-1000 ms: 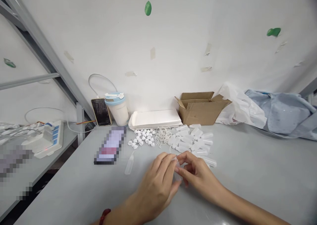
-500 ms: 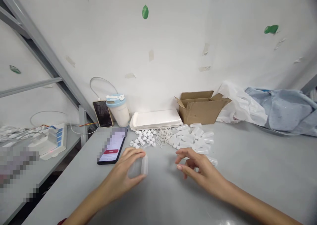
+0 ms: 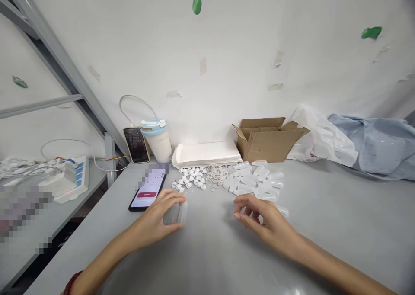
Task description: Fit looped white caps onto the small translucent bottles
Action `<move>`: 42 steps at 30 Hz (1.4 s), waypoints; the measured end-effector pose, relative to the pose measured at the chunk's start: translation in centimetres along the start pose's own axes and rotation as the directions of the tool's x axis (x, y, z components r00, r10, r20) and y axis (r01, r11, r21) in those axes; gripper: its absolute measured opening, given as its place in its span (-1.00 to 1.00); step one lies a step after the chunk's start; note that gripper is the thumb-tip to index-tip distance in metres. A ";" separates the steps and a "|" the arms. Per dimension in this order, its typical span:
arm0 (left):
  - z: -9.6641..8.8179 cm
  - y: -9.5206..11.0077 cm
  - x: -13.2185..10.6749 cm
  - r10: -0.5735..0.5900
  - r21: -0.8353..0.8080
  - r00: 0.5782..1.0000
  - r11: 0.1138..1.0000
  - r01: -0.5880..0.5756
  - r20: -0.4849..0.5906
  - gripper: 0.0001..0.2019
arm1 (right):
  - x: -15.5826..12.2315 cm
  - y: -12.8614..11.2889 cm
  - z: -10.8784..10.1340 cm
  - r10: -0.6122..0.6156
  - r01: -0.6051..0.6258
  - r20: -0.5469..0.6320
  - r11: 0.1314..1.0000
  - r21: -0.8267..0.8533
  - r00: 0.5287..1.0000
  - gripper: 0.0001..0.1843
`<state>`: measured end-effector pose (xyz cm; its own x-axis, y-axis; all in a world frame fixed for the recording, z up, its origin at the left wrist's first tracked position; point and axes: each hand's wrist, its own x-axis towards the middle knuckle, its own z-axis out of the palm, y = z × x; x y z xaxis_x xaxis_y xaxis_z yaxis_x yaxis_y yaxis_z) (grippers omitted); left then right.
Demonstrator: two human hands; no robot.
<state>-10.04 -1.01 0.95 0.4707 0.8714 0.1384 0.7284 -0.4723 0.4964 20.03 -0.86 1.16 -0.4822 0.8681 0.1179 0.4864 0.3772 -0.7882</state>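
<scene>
My left hand (image 3: 158, 219) is curved around clear plastic tubes (image 3: 181, 213), with the thumb below and the fingertips above. Part of these tubes is hidden by the palm, so their number cannot be made out. On the other side, my right hand (image 3: 261, 217) hovers with loosely bent fingers, the thumb apart from the index finger and nothing visible between them. Just beyond it lies a heap of translucent tubes (image 3: 248, 180). White caps (image 3: 194, 174) are scattered past my left hand, and a tangle of thin white cords (image 3: 216, 175) lies between caps and tubes.
A phone (image 3: 151, 189) with a lit screen lies left of the caps. Behind stand another phone (image 3: 136, 144), a lidded cup (image 3: 158, 143), flat white packs (image 3: 205, 153) and an open cardboard box (image 3: 269, 143). A white plastic bag (image 3: 324, 139) sits at right.
My left hand has shifted a little left and toward me in view, with the tubes in it. My right hand stays nearly in place, and the whole view has shifted slightly.
</scene>
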 end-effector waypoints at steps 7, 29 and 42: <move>0.0 -0.1 0.1 -0.007 0.006 1.000 1.000 0.007 0.003 -0.59 | 0.2 0.4 0.1 -0.047 0.046 -0.027 0.998 -0.040 0.999 -0.83; -0.3 3.1 5.1 0.117 0.138 0.992 0.984 -0.111 -0.040 -0.79 | 1.1 2.5 -0.9 -0.159 0.067 -0.123 0.835 -0.546 0.980 -0.83; 3.4 3.2 12.5 0.174 0.252 0.985 0.952 -0.173 0.019 -0.86 | 1.5 2.7 -0.8 -0.117 0.089 0.011 0.695 -0.713 0.993 -0.81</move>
<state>-0.17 7.91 1.37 0.5991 0.7736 0.2066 0.7378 -0.6336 0.2328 21.19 1.67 -0.32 -0.5434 0.8146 0.2026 0.8147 0.5700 -0.1068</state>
